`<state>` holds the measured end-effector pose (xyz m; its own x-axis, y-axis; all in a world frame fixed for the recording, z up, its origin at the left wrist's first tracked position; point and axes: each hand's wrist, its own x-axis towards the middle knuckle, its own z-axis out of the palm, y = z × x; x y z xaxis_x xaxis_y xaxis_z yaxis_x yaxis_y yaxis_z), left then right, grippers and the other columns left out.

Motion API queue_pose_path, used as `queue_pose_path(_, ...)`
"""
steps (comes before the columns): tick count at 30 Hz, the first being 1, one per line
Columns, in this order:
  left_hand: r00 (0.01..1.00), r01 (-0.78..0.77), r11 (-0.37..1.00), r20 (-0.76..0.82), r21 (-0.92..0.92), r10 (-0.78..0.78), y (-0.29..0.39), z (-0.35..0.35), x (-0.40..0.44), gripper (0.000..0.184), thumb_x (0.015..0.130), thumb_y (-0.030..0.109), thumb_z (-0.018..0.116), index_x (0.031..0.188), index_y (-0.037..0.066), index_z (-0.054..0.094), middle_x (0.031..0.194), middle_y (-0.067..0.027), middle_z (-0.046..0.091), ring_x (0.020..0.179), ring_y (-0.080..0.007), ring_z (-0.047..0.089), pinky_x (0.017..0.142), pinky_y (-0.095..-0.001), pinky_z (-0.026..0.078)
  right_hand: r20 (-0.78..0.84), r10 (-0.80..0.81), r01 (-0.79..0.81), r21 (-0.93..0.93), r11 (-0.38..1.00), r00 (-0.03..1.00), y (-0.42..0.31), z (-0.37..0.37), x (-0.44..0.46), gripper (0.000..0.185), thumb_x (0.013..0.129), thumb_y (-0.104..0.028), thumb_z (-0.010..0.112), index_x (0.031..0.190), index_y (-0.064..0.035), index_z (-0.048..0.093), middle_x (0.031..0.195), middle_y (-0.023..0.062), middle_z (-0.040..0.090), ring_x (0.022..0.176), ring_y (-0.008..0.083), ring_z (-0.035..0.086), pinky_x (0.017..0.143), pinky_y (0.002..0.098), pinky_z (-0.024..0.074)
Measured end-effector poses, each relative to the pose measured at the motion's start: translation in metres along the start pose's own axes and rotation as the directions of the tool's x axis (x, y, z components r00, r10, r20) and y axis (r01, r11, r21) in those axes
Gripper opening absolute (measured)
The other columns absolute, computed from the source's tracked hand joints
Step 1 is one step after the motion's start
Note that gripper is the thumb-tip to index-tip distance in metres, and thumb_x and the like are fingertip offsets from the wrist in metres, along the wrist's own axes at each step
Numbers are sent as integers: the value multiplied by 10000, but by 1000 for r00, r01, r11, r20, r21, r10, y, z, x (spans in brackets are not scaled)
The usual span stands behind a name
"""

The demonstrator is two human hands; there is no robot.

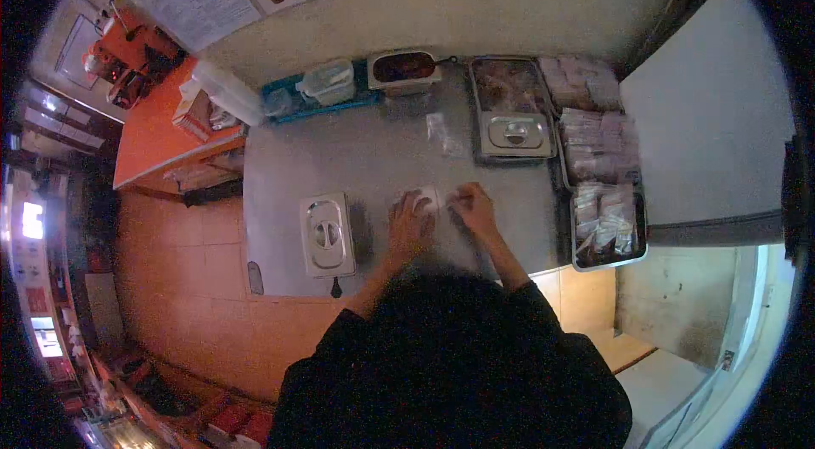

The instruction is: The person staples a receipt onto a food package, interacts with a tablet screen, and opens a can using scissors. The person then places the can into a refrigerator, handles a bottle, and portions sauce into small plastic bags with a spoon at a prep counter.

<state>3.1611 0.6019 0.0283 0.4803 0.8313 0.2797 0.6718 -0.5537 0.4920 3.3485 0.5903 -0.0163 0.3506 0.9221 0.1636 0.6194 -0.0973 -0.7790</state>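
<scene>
My left hand (411,224) lies over a small clear plastic packet (430,199) on the metal table (289,160), its fingers spread on the packet's left part. Close to the packet's right side, my right hand (473,210) has its fingers bent and drawn together; what they hold, if anything, is too small to make out. Farther back, more clear plastic (443,133) lies flat on the table. To the left of my hands is a steel lid (326,234) on a container, with a dark handle end below it.
Trays of stacked packets (599,148) line the right side, beside a tray with a steel lid (515,134). Along the wall stand a container of dark red contents (403,67), a clear plastic tub (328,82) and a blue tray (297,115). An orange counter (157,135) is at left.
</scene>
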Motion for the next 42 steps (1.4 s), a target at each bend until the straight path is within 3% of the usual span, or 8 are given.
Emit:
queue_pose_path(9, 987, 33, 990, 158, -138, -10, -10, 13, 2, 325, 838, 236, 571, 1077, 16, 567, 1139, -126, 542, 1001, -310, 551, 863, -414, 432, -201, -183, 149, -172, 974, 962, -46, -54, -7, 194, 740, -110, 643, 918, -54, 588, 973, 102, 614, 945, 303, 573, 826, 373, 435)
queue_pose_path(11, 856, 514, 459, 404, -725, -321, 15, 3, 16, 350, 874, 295, 573, 1069, 5, 587, 1106, -116, 577, 1049, -244, 538, 901, -382, 416, -165, -293, 259, -199, 945, 942, -59, -53, -20, 199, 728, -84, 642, 919, -57, 592, 996, 98, 601, 991, 305, 550, 865, 381, 416)
queue_pose_path(17, 848, 456, 167, 371, -874, -378, 21, -1, 20, 218, 897, 183, 530, 1030, 33, 616, 970, -83, 643, 892, -209, 612, 818, -347, 483, 18, -660, 659, -79, 748, 751, -65, -44, -26, 208, 733, -96, 655, 927, -58, 590, 933, 79, 601, 907, 301, 561, 825, 402, 444)
queue_pose_path(20, 895, 328, 169, 247, -930, -372, 12, -6, 19, 153, 872, 146, 586, 973, 38, 627, 916, -60, 648, 821, -173, 622, 700, -307, 515, -122, -506, 514, 45, 857, 854, -110, -64, -14, 203, 749, -137, 685, 909, -52, 594, 912, 65, 621, 833, 248, 590, 768, 357, 470)
queue_pose_path(22, 864, 360, 176, 256, -916, -433, 29, -27, 26, 149, 881, 164, 585, 926, 26, 620, 831, -44, 627, 739, -140, 588, 661, -285, 492, 76, 193, -207, 363, 908, 978, -118, -65, -9, 181, 779, -157, 692, 880, -37, 600, 838, 35, 626, 750, 157, 588, 714, 293, 478)
queue_pose_path(33, 911, 342, 531, 134, -776, -391, 33, -50, 35, 176, 878, 183, 590, 896, 8, 599, 782, -101, 616, 677, -173, 594, 650, -315, 481, 452, -32, -210, 476, 854, 892, -94, -67, -4, 105, 814, -102, 655, 825, -13, 600, 779, 15, 614, 709, 91, 576, 630, 247, 470)
queue_pose_path(36, 801, 80, 996, -592, -44, -91, 55, -75, 46, 237, 853, 246, 625, 925, 23, 599, 787, -145, 618, 700, -225, 617, 674, -343, 487, 368, -63, -83, 368, 926, 928, -110, -75, -1, 115, 804, -115, 660, 801, -15, 603, 725, 33, 612, 671, 91, 572, 605, 257, 470)
queue_pose_path(42, 910, 365, 821, 354, -439, -216, 50, -85, 37, 301, 865, 294, 601, 910, -4, 614, 798, -136, 633, 726, -227, 624, 678, -347, 492, 356, -212, 112, 282, 953, 910, -115, -78, 0, 127, 789, -134, 658, 773, -17, 612, 641, 53, 586, 606, 98, 562, 545, 265, 454)
